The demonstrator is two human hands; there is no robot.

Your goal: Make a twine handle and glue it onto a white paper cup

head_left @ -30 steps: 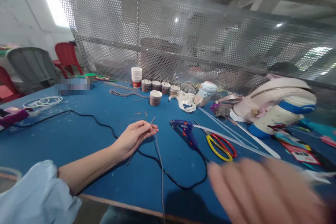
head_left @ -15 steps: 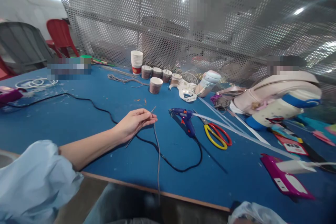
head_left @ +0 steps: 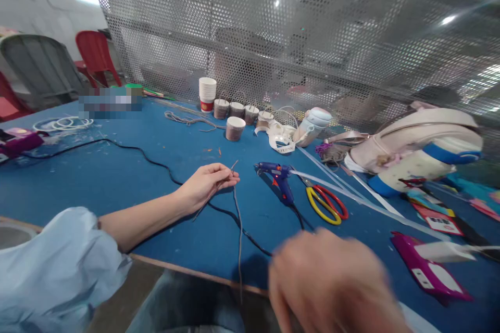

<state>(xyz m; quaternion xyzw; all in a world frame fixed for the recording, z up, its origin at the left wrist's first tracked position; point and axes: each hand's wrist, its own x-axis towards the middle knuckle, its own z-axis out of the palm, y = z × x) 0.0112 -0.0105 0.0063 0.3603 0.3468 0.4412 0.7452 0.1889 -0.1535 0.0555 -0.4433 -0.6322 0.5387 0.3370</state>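
My left hand [head_left: 209, 183] rests over the blue table, thumb and fingers pinched on a thin grey cord [head_left: 239, 229]. One end of the cord pokes up past the fingertips; a long piece hangs down over the table's front edge. At the lower right, my right hand [head_left: 328, 276] is smeared by motion, and its fingers cannot be made out. Between and beyond the hands lies a blue hot glue gun [head_left: 277, 174] with a long clear glue stick in it. Beside it are scissors [head_left: 326, 203] with one yellow and one red handle.
Cord-wrapped paper cups [head_left: 235, 129] and a stack of white cups [head_left: 207, 94] stand along the perforated metal screen. A black cable [head_left: 146, 156] crosses the table [head_left: 117, 187]. Right: a pale bag [head_left: 425, 125], a bottle [head_left: 414, 169] and a purple power strip [head_left: 427, 265].
My right hand has come up from the bottom edge to above the table's front, at the lower right. My left hand still pinches the cord. The view has shifted slightly.
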